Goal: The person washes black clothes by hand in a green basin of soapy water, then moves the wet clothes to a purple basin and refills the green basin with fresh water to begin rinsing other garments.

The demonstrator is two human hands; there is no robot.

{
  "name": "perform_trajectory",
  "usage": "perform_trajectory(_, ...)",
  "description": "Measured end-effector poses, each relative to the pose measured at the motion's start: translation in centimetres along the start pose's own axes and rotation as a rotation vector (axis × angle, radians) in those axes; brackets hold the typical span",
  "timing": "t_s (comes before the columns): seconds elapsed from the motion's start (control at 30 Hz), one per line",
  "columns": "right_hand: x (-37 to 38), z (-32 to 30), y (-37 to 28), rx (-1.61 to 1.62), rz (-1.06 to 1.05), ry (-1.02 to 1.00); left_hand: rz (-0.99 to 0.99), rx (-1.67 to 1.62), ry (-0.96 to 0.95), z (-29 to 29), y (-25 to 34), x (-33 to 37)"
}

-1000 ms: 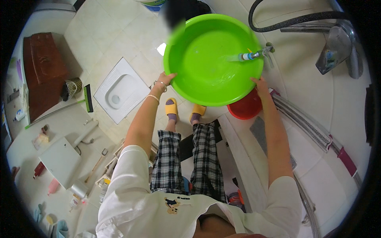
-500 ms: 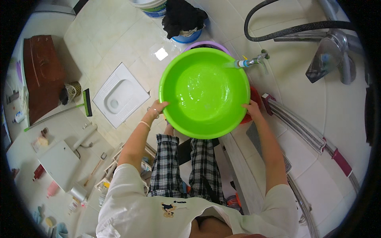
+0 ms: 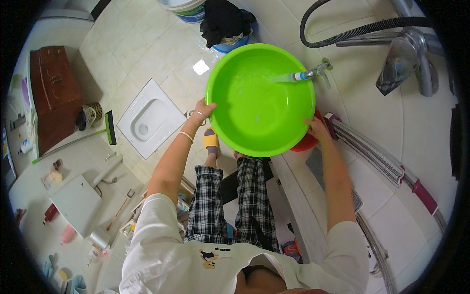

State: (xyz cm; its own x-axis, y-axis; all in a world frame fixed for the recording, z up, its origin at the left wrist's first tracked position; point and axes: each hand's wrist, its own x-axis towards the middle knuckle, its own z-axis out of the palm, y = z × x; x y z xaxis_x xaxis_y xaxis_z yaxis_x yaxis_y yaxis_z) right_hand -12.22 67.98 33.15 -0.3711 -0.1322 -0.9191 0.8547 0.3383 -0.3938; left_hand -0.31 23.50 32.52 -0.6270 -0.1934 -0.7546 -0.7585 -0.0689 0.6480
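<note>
Both of my hands hold a large round green basin (image 3: 245, 132) by opposite sides of its rim. My left hand (image 3: 202, 111) grips the left rim, thumb over the edge. At the lower right rim, my right hand (image 3: 317, 126) is closed in the same way, its other fingers hidden beneath. Water runs from the wall tap (image 3: 313, 73) into the basin's upper right part. Under the basin, a red basin (image 3: 306, 142) shows partly at the right. Beyond the far rim stands a blue bucket (image 3: 230, 47) with black cloth (image 3: 226, 22) heaped on it.
A white squat toilet (image 3: 152, 117) is set in the tiled floor at left. A squeegee (image 3: 109, 128) lies near a brown case (image 3: 56, 93). Flat mops (image 3: 364, 149) lean at right, below a hanging black hose (image 3: 362, 36). A white bucket (image 3: 182, 7) stands at the far side.
The green basin has moved away from me and slightly right, both hands going with it. It now covers the purple rim seen before, and a yellow slipper has come into view.
</note>
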Motion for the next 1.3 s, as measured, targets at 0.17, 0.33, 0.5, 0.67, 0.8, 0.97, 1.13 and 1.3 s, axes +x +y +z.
perform_trajectory(0.17,-1.1,3.8,3.1,0.214,-0.108,-0.025,0.23,0.151,0.04,-2.1,-1.2,-1.2)
perform_trajectory(0.33,-0.6,4.9,-1.4,0.031,-0.179,0.106,0.065,-0.169,0.059,-3.3,-3.4,-1.3)
perform_trajectory(0.5,-0.3,2.3,-5.2,0.006,-0.272,0.039,-0.021,-0.34,0.074,-0.3,-3.4,-1.0)
perform_trajectory(0.67,-2.7,0.6,-5.6,-0.139,-0.163,0.047,-0.072,-0.298,0.016,1.3,-4.8,-1.7)
perform_trajectory(0.8,-4.4,0.7,-3.3,-0.282,-0.186,0.206,-0.052,-0.2,0.008,1.8,-4.6,-3.5)
perform_trajectory(0.97,-4.0,0.2,-2.6,-0.496,-0.402,0.257,-0.02,0.24,0.104,1.7,-4.3,-3.0)
perform_trajectory(1.13,0.3,-2.5,-5.5,-0.725,-0.418,0.39,-0.199,0.266,0.109,1.8,-2.2,1.6)
perform_trajectory(1.3,-0.2,1.5,-14.1,-0.831,0.208,0.23,-0.455,0.17,-0.072,-0.5,0.3,3.4)
